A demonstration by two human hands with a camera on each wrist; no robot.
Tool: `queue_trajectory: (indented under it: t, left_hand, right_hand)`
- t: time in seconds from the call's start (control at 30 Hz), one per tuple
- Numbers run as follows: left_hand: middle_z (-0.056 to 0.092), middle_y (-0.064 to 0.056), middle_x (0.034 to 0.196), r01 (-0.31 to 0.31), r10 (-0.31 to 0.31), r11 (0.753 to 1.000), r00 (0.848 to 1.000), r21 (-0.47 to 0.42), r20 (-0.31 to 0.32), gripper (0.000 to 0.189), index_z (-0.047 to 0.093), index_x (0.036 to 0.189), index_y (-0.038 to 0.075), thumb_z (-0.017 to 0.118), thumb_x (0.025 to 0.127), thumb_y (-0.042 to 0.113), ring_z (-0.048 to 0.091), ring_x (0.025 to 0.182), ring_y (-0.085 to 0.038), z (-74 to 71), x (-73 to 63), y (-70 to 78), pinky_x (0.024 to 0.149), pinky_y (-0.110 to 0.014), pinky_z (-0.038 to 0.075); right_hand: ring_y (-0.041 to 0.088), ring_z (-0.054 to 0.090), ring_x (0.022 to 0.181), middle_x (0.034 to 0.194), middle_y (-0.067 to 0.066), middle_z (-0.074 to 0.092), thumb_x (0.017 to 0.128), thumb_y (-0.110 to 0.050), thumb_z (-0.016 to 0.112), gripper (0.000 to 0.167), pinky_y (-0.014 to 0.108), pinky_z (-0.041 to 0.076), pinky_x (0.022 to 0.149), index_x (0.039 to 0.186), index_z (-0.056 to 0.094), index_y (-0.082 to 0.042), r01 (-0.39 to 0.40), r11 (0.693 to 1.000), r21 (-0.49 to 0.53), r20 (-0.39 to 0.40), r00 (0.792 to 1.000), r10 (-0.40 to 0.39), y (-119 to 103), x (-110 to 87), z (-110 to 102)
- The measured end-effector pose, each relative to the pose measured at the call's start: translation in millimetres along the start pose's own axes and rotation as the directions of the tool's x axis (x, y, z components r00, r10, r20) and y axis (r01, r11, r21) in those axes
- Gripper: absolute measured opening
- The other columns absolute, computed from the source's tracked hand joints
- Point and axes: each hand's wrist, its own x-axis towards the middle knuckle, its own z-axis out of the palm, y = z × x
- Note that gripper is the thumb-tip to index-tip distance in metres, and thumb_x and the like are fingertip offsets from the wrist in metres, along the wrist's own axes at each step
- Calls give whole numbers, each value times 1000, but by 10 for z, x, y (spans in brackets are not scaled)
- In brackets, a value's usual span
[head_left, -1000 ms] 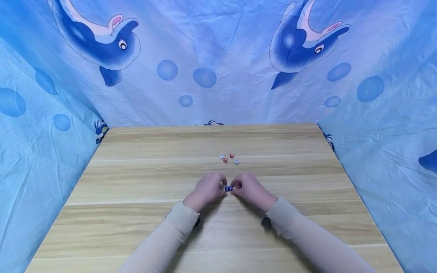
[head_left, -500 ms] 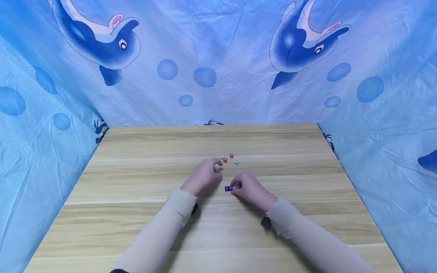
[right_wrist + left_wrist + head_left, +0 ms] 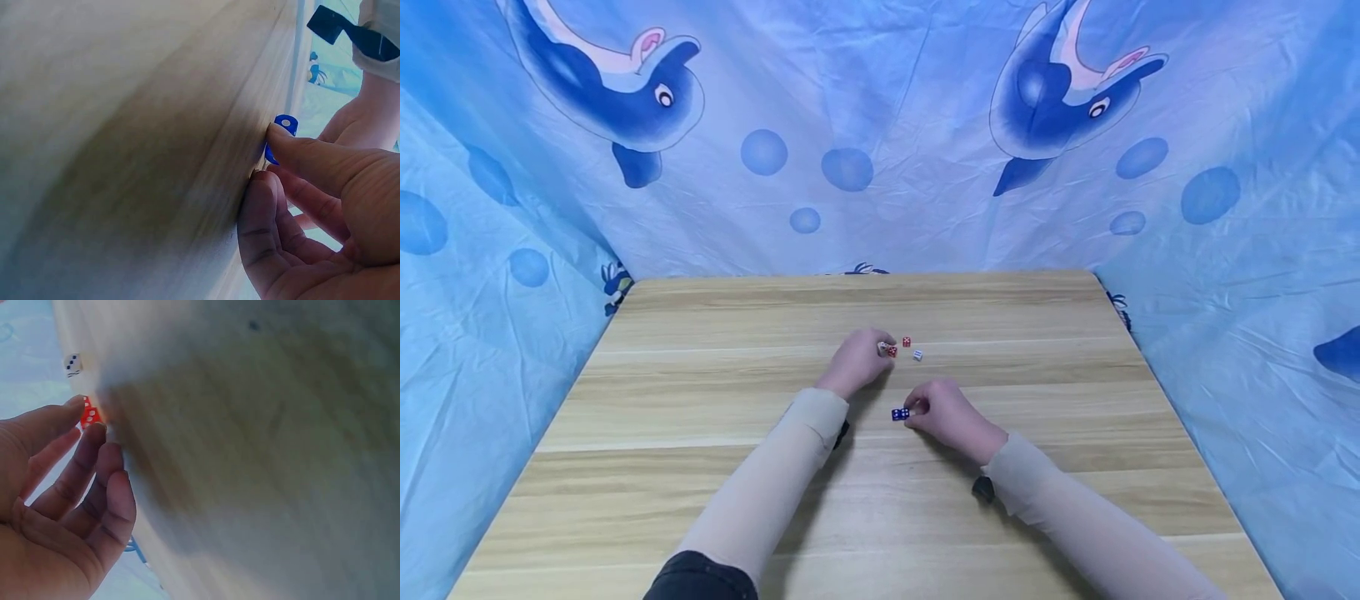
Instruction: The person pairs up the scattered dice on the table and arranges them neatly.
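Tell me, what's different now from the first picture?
The left hand came away from the blue dice and moved forward to one white die and one red die; I can't tell if it grips either. The right hand stayed at the blue dice. The other red die and other white die stayed put.

Both arms out front, angled inward. Left arm (image 3: pixel 767 492) reaching farther; left hand (image 3: pixel 857 362) half curled, left thumb (image 3: pixel 53 424) nearly straight, its tip near forefinger tip, can't tell if pinching. Right arm (image 3: pixel 1075 512) shorter reach; right hand (image 3: pixel 953 418) curled, pinching, right thumb (image 3: pixel 319 161) extended.
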Motion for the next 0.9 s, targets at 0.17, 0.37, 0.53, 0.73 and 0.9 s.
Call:
queue_trajectory:
  t: [0.17, 0.37, 0.53, 0.73, 0.9]
  left_hand:
    - [70, -8, 121, 16, -16, 999, 1000, 46, 1, 28, 75, 114, 8, 80, 87, 8, 63, 114, -27, 43, 66, -9, 99, -42, 48]
    - [71, -7, 117, 18, -19, 996, 1000, 83, 4, 20, 77, 107, 11, 79, 88, 9, 63, 111, -27, 44, 97, -2, 96, -43, 50]
    - [72, -6, 114, 12, -13, 995, 1000, 100, 14, 13, 79, 101, 13, 79, 88, 10, 64, 106, -26, 36, 102, -6, 91, -42, 51]
    - [71, -6, 116, 18, -21, 993, 999, 117, 25, 10, 79, 98, 14, 80, 88, 11, 63, 104, -25, 42, 90, -19, 91, -41, 50]
    - [71, -6, 114, 13, -16, 994, 1000, 113, 20, 9, 78, 96, 14, 81, 87, 13, 62, 103, -25, 51, 75, -19, 92, -41, 49]
  right_hand:
    - [10, 59, 65, 74, -5, 65, 80, -4, 85, 17, 28, 51, 62, 95, 77, -5, 0, 1000, 20, 6, 1000, 0, 2, -1, 1]
    - [9, 58, 65, 72, -8, 64, 80, -5, 86, 17, 27, 50, 62, 93, 77, -6, 8, 1000, 6, -8, 1000, -8, 30, 6, 2]
    - [9, 58, 65, 73, -7, 64, 80, -5, 86, 17, 28, 50, 62, 93, 77, -6, 17, 1000, 11, -9, 1000, -17, 41, 9, 3]
    - [9, 59, 66, 74, -7, 65, 80, -4, 86, 17, 28, 51, 63, 94, 77, -5, 23, 999, 24, -4, 1000, -23, 41, 4, -8]
    - [9, 59, 65, 74, -7, 65, 80, -4, 86, 17, 28, 51, 63, 94, 77, -6, 27, 999, 17, -2, 1000, -27, 53, 2, -7]
